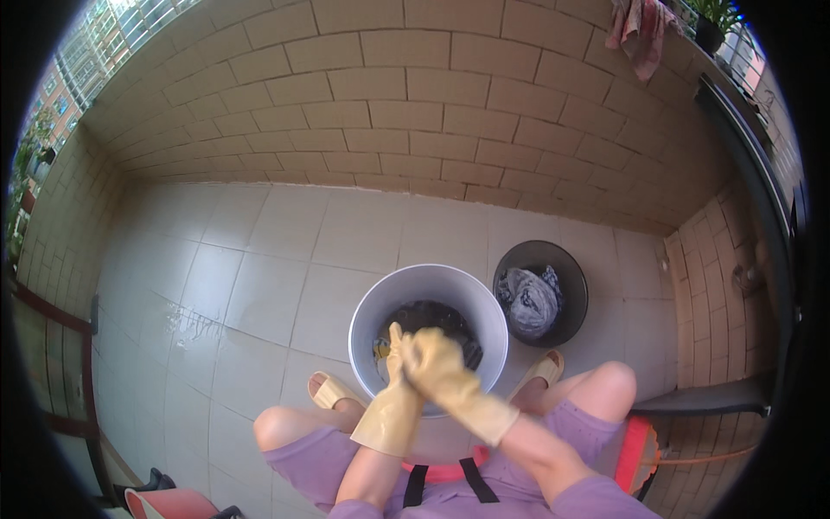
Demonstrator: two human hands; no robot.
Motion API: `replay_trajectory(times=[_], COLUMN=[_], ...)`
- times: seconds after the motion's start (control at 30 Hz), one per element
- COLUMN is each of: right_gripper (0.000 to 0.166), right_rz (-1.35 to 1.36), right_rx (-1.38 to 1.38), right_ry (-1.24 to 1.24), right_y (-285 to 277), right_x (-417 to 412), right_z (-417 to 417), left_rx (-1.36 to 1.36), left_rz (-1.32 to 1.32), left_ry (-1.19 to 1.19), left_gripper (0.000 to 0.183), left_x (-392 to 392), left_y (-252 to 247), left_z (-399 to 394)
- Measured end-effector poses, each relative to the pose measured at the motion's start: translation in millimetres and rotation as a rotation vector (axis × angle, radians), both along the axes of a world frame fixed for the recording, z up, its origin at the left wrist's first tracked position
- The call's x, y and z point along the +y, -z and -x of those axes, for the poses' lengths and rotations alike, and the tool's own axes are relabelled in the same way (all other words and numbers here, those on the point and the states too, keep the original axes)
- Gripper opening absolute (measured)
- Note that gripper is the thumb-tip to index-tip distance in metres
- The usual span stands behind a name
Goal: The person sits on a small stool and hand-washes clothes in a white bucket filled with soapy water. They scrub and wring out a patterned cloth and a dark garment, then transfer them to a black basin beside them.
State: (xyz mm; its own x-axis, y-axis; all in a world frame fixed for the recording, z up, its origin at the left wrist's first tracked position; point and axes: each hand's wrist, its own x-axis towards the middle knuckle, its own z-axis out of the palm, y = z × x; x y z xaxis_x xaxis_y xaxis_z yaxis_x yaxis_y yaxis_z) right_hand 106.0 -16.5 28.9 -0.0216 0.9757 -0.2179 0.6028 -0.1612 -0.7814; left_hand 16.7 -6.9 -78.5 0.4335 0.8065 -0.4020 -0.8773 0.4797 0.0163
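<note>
Both my hands wear long cream-yellow rubber gloves and meet over a deep pale bucket (363, 311) between my feet. My left hand (397, 366) has a finger extended toward the bucket's far side. Blurred and curled, my right hand (436, 363) crosses against the left one. A dark patch shows between the gloves; whether it is cloth or shadow I cannot tell. Dark wet-looking contents (441, 318) fill the bucket's lower part, with a small yellow patch (380, 351) near its left wall. My hands hide part of the contents.
A black bucket (576, 311) right of the pale one holds bunched grey and dark cloth (535, 301). Floor tiles (194, 324) at left look wet. A brick-tiled wall (402, 97) stands ahead. A red dustpan-like object (172, 503) lies at lower left, and a dark shelf (707, 399) juts out at right.
</note>
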Motion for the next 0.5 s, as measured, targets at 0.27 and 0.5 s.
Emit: replay_trajectory(times=[0.27, 0.5], right_gripper=[0.042, 0.065], right_rz=[-0.042, -0.050], right_rx=[0.198, 1.334], right_ry=[0.164, 0.013], right_y=[-18.0, 31.9], right_x=[31.3, 48.7], right_z=[-52.0, -57.5], left_rx=[0.689, 1.178], left_rz=[0.021, -0.439], left_ry=[0.083, 0.230], left_gripper=[0.069, 0.017], left_x=[-10.9, 18.3], left_y=[-87.6, -166.3], left_z=[-15.1, 28.0])
